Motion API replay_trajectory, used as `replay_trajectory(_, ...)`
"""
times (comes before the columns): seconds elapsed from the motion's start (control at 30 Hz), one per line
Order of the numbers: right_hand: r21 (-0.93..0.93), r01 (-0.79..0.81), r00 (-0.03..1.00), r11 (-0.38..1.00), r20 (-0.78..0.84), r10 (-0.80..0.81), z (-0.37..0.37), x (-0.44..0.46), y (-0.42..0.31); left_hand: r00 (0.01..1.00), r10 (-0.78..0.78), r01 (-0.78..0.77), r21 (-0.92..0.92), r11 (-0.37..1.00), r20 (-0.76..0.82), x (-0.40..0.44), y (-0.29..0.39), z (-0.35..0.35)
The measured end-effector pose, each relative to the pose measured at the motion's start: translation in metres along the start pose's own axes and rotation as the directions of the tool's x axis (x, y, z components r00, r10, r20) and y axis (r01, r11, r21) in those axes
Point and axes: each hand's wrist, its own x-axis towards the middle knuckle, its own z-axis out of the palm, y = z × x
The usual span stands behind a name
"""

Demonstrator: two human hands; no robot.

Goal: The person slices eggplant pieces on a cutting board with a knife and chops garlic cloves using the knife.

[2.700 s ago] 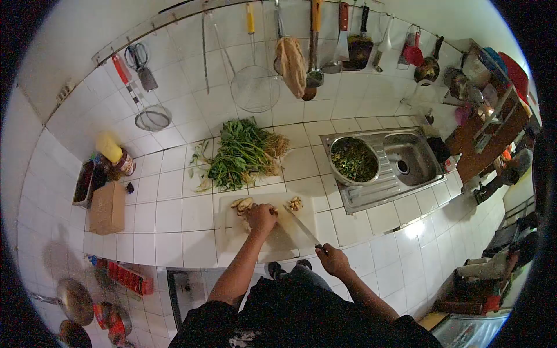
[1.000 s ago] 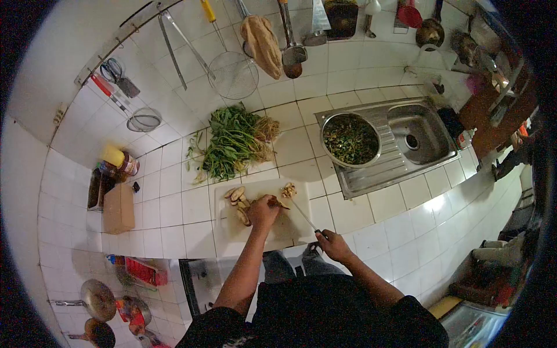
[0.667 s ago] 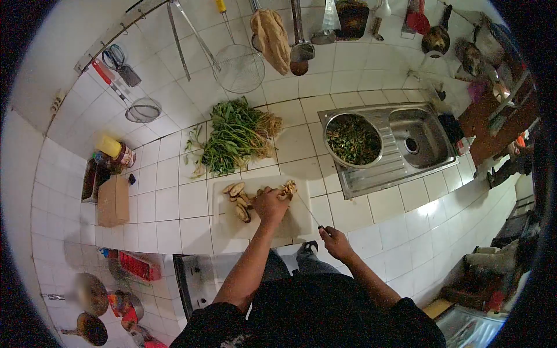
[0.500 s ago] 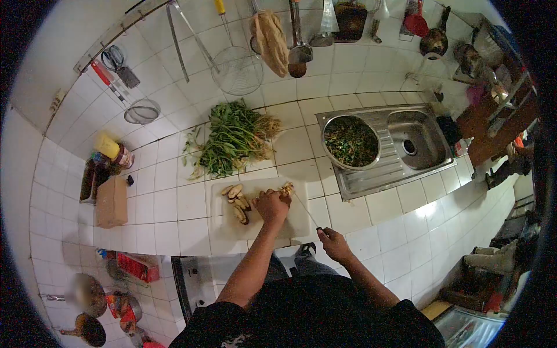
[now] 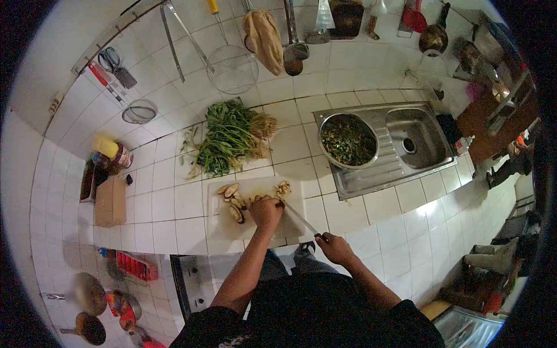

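Observation:
My left hand is closed, pressed down on a pale, dark-skinned piece that is mostly hidden under the fingers, on the white cutting board. In my right hand is the dark handle of a knife. Its blade points up and left, the tip close beside my left fingertips. Long pale slices with dark edges lie on the board left of my left hand. A small heap of chopped pale bits sits just beyond the knife tip.
Behind the board lies a bunch of leafy greens with roots. A metal bowl of chopped greens stands on the drainboard of the steel sink. A brown box stands at left. Utensils, including a wire strainer, hang on the wall.
My left hand has shifted slightly left and down, away from the chopped bits. The knife tip has drawn back from the heap toward my left fingers.

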Motion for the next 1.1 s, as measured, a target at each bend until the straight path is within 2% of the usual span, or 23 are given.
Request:
replay_trajectory(0.1, -0.026, -0.008, 0.999, 1.0, 0.036, 0.009, -0.004, 0.002, -0.002, 0.998, -0.057, 0.058, -0.004, 0.998, 0.038, 0.001, 0.006, -0.004)
replay_trajectory(0.17, -0.012, -0.035, 0.997, 0.999, 0.068, 0.036, -0.007, 0.003, -0.003, 0.995, 0.03, -0.026, 0.048, 0.999, -0.098, -0.002, 0.001, 0.005)
replay_trajectory(0.2, -0.014, -0.034, 0.997, 0.999, 0.069, 0.035, -0.008, 0.004, -0.001, 0.995, 0.028, -0.024, 0.047, 0.999, -0.099, -0.003, 0.002, 0.005)
replay_trajectory(0.27, -0.043, 0.182, 0.983, 0.982, 0.035, -0.18, -0.009, 0.004, 0.005, 0.999, 0.004, -0.003, 0.016, 1.0, -0.042, -0.005, 0.001, 0.004)
replay_trajectory(0.37, 0.017, 0.097, 0.988, 0.995, 0.122, -0.099, -0.017, 0.01, 0.005, 0.999, 0.014, -0.011, 0.063, 0.998, -0.048, -0.007, 0.008, 0.0)
replay_trajectory(0.47, 0.056, 0.065, 0.989, 0.996, 0.13, -0.071, -0.019, 0.017, 0.012, 0.998, 0.006, -0.003, 0.038, 0.999, -0.066, -0.009, 0.004, 0.008)
replay_trajectory(0.5, -0.023, 0.144, 0.982, 0.989, 0.129, -0.14, -0.022, 0.019, 0.013, 0.998, 0.004, -0.001, 0.038, 0.999, -0.065, -0.008, 0.002, 0.011)
replay_trajectory(0.53, -0.023, 0.144, 0.981, 0.989, 0.132, -0.14, -0.025, 0.02, 0.014, 0.997, 0.011, -0.009, 0.024, 1.0, -0.078, -0.008, 0.0, 0.014)
replay_trajectory(0.6, -0.028, 0.266, 0.956, 0.963, 0.136, -0.26, -0.031, 0.022, 0.015, 0.996, 0.014, -0.013, 0.013, 1.0, -0.088, -0.009, -0.001, 0.015)
replay_trajectory(0.67, -0.042, 0.228, 0.963, 0.973, 0.156, -0.219, -0.032, 0.03, 0.017, 0.997, -0.042, 0.04, -0.038, 0.999, -0.062, -0.008, 0.004, 0.011)
replay_trajectory(0.73, -0.144, 0.144, 0.972, 0.979, 0.204, -0.114, -0.04, 0.033, 0.004, 0.998, -0.056, 0.052, -0.072, 0.996, -0.043, -0.008, 0.006, 0.007)
replay_trajectory(0.8, -0.158, 0.187, 0.966, 0.97, 0.209, -0.152, -0.045, 0.031, -0.01, 0.998, -0.062, 0.059, -0.107, 0.992, -0.027, -0.007, 0.007, 0.007)
replay_trajectory(0.9, -0.232, 0.213, 0.966, 0.949, 0.197, -0.169, -0.038, 0.038, -0.011, 0.999, -0.051, 0.051, -0.005, 0.999, -0.01, -0.004, -0.001, 0.018)
replay_trajectory(0.97, -0.236, 0.083, 0.986, 0.968, 0.161, -0.045, -0.032, 0.042, -0.008, 0.999, -0.05, 0.05, -0.072, 0.996, 0.009, -0.003, -0.011, 0.029)
replay_trajectory(1.1, -0.244, 0.071, 0.994, 0.967, 0.095, -0.049, -0.026, 0.027, -0.008, 0.996, -0.09, 0.092, -0.072, 0.993, 0.025, -0.004, 0.013, -0.007)
